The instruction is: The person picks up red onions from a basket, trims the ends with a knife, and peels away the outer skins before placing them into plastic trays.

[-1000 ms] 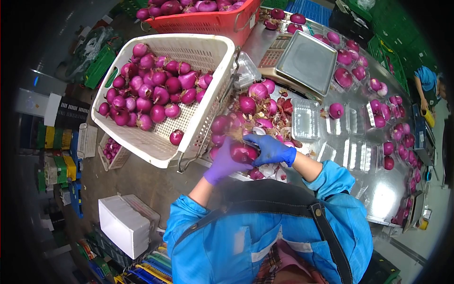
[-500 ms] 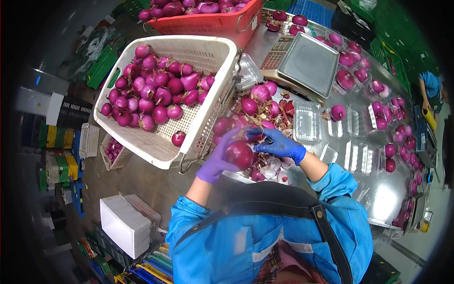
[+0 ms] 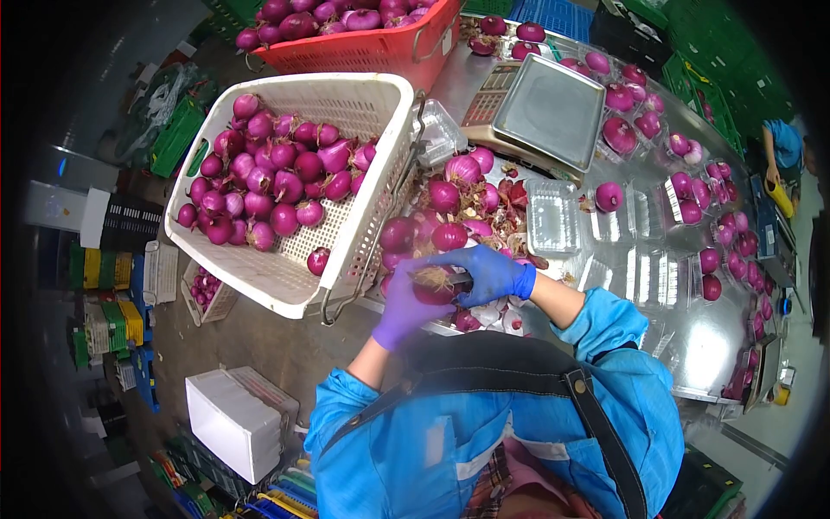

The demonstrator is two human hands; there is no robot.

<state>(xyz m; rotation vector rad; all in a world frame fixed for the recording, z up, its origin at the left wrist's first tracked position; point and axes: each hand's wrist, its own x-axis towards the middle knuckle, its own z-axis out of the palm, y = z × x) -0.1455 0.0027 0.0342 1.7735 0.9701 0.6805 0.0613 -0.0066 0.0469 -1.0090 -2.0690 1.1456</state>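
Observation:
My left hand (image 3: 405, 304), in a purple glove, is closed around a red onion (image 3: 435, 291) whose dry, stringy root end faces up. Against that onion, my right hand (image 3: 494, 274) in a blue glove grips a small knife (image 3: 462, 282); only a short dark part of it shows between the fingers. Just beyond both hands, several red onions (image 3: 449, 235) lie among loose dry skins (image 3: 513, 197) on the metal table (image 3: 553, 298). Peeled scraps (image 3: 499, 315) are partly hidden beneath my right wrist.
A white basket (image 3: 393, 91) of onions stands at the left, with a red crate (image 3: 363, 54) of onions behind it. Past my right hand are a scale (image 3: 553, 108), a clear plastic tray (image 3: 553, 216) and several packed onions (image 3: 619, 136). Another person (image 3: 784, 149) is at far right.
My hands have come together, and the onion has turned so its root end shows. The knife now meets it. The whole view has shifted slightly.

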